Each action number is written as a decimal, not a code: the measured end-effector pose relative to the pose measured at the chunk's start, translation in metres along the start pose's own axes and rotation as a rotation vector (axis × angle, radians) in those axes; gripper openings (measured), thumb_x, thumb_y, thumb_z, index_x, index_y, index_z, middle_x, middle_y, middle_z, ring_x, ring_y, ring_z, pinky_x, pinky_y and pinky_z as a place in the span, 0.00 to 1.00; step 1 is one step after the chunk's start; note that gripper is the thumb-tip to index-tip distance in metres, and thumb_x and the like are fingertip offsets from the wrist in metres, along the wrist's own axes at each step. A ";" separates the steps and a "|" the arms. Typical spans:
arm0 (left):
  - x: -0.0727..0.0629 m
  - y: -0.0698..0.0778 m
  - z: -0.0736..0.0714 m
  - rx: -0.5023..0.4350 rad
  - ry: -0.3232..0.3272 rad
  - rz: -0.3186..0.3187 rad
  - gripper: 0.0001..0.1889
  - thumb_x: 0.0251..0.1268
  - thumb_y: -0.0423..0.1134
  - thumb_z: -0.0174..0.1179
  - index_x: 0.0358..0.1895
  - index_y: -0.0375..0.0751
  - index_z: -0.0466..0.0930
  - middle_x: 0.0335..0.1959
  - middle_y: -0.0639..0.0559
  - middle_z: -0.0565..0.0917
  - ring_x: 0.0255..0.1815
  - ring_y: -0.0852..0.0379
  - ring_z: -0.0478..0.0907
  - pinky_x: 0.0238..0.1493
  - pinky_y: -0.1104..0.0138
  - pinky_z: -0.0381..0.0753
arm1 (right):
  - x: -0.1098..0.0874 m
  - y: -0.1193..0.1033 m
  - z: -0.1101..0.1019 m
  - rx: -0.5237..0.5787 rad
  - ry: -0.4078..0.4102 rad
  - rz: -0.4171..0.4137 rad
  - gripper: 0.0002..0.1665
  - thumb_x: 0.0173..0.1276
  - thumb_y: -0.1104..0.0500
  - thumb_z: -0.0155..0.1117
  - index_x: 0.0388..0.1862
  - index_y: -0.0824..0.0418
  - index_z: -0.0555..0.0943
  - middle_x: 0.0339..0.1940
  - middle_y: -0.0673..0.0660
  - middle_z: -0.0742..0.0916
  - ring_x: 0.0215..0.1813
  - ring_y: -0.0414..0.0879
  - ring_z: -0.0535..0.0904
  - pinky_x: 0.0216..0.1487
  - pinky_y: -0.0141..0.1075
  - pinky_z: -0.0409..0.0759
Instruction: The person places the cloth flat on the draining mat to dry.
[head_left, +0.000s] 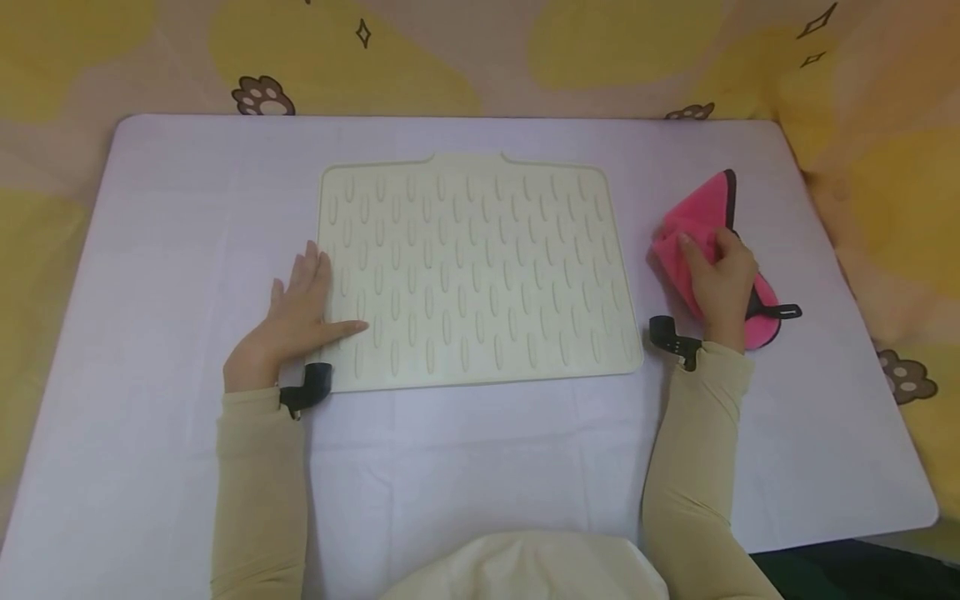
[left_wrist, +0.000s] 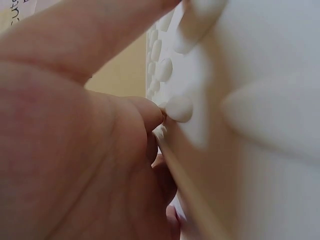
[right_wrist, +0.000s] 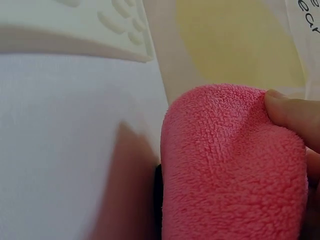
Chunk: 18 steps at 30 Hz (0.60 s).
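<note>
A cream silicone mat (head_left: 480, 287) with rows of raised oval ribs lies on the white table. My left hand (head_left: 294, 315) rests at its left edge, fingers straight and thumb stretched over the ribs. In the left wrist view the fingers (left_wrist: 145, 112) lie along the mat's edge. To the right of the mat, my right hand (head_left: 723, 279) pinches a fluffy pink cloth (head_left: 693, 208) with black edging between thumb and fingers. The right wrist view shows the cloth (right_wrist: 230, 165) bunched up, the thumb on its top edge. A black slotted tab (head_left: 783, 311) sticks out beside the hand.
The white-covered table (head_left: 480, 475) has rounded corners. Behind it and at its sides hangs a yellow and beige patterned cloth (head_left: 615, 50). The mat has a tab at its far edge. Black wrist cameras sit on both sleeves.
</note>
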<state>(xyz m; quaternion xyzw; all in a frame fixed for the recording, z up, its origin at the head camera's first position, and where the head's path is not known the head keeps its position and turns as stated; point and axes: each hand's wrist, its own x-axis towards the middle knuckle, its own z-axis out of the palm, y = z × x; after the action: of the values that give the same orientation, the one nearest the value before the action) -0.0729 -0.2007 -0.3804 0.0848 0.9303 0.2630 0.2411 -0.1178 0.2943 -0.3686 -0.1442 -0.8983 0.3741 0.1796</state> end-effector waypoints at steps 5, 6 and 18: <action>0.000 0.000 0.001 0.003 0.005 0.001 0.58 0.61 0.59 0.58 0.70 0.30 0.21 0.70 0.44 0.15 0.70 0.47 0.13 0.65 0.41 0.20 | -0.001 -0.008 0.000 0.046 -0.020 0.042 0.18 0.63 0.52 0.65 0.23 0.60 0.69 0.19 0.48 0.68 0.28 0.39 0.62 0.29 0.31 0.56; 0.000 0.000 0.001 0.004 0.007 0.001 0.58 0.61 0.60 0.57 0.70 0.30 0.21 0.70 0.44 0.15 0.70 0.47 0.13 0.65 0.41 0.20 | -0.002 -0.009 0.001 0.053 -0.025 0.053 0.17 0.63 0.51 0.65 0.24 0.60 0.70 0.20 0.47 0.69 0.28 0.38 0.62 0.29 0.31 0.57; 0.001 -0.001 0.001 0.007 0.010 -0.015 0.59 0.60 0.59 0.58 0.70 0.32 0.21 0.70 0.46 0.15 0.70 0.49 0.13 0.65 0.42 0.20 | -0.006 -0.024 0.007 0.128 -0.057 0.005 0.16 0.63 0.54 0.66 0.30 0.66 0.74 0.23 0.46 0.72 0.31 0.38 0.65 0.31 0.29 0.60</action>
<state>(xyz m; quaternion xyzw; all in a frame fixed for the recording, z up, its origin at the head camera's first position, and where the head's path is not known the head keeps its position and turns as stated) -0.0737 -0.2007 -0.3822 0.0771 0.9330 0.2585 0.2384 -0.1185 0.2716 -0.3568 -0.1238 -0.8769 0.4352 0.1620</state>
